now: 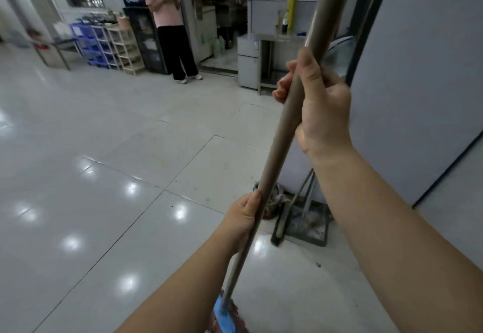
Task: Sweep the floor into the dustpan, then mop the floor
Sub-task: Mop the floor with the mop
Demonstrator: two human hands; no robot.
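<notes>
A long metal mop handle (281,134) runs from the top right down to a blue mop head (224,317) with dark reddish strands on the floor at the bottom centre. My right hand (321,105) grips the handle high up. My left hand (244,217) grips it lower down. A dark dustpan (311,228) with debris in it stands on the white tiled floor (104,175) against the grey wall at right, with a broom head (271,202) beside it, partly hidden behind the handle.
A person in a pink top (167,24) stands at the back by a dark cabinet. Blue and beige drawer racks (107,45) line the far wall. A steel table (274,52) and a grey partition wall (418,84) stand at right. Small specks lie on the tiles.
</notes>
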